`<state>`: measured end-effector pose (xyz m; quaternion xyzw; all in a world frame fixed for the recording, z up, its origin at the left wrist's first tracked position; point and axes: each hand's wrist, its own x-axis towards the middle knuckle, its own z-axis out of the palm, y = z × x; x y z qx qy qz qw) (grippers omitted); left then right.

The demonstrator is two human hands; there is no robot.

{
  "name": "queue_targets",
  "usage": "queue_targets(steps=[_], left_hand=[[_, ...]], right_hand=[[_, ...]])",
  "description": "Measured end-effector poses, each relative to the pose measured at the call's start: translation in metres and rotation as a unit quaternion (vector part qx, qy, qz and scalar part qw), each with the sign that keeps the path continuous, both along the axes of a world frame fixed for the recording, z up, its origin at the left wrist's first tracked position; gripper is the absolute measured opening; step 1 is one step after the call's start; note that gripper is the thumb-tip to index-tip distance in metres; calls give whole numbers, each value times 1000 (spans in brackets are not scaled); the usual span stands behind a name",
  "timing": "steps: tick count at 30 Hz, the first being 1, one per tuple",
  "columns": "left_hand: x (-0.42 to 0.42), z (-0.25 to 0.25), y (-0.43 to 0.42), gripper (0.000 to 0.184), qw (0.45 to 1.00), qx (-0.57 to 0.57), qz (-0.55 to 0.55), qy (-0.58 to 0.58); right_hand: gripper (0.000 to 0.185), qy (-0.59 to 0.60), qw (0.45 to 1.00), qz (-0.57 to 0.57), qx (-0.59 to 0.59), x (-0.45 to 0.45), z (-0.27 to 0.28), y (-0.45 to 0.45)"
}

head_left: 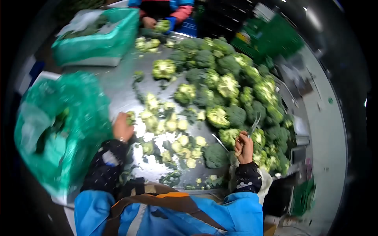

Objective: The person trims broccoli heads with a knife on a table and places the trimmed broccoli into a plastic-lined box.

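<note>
At 9 o'clock, your L hand (pixel 123 128) meets a broccoli bit (pixel 130 116), can't tell if pinched; at 4, R hand (pixel 245 148) pinches a metal tool (pixel 256 120). Broccoli heads (pixel 236 116) at 2: prob. firm, lightish, fragile-topped; grab by stalk ends (pixel 217 117).

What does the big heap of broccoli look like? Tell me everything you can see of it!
The heap of broccoli is many heads piled on the right side of a metal table. Some show bumpy dark green tops; others are turned over, showing pale yellowish undersides. The right hand, holding a shiny tool, is over its near part; I can't tell if they touch.
</note>
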<state>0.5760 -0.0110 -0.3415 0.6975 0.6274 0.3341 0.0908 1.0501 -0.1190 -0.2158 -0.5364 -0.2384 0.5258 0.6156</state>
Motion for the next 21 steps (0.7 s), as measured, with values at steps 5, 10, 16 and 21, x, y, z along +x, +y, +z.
queue_targets(steps=[5, 10, 16, 21], left_hand=[[-5, 14, 7, 90, 943, -310, -57, 107], [-6, 11, 13, 80, 967, -234, -9, 102], [9, -57, 69, 78, 956, -241, 14, 168], [35, 32, 4, 67, 982, -176, 1, -66]], right_hand=[[17, -15, 993, 112, -42, -71, 1, 16], [16, -86, 976, 193, -60, -106, 4, 0], [21, -27, 982, 163, -91, -122, -26, -19], [18, -25, 972, 210, -98, -139, -54, -35]])
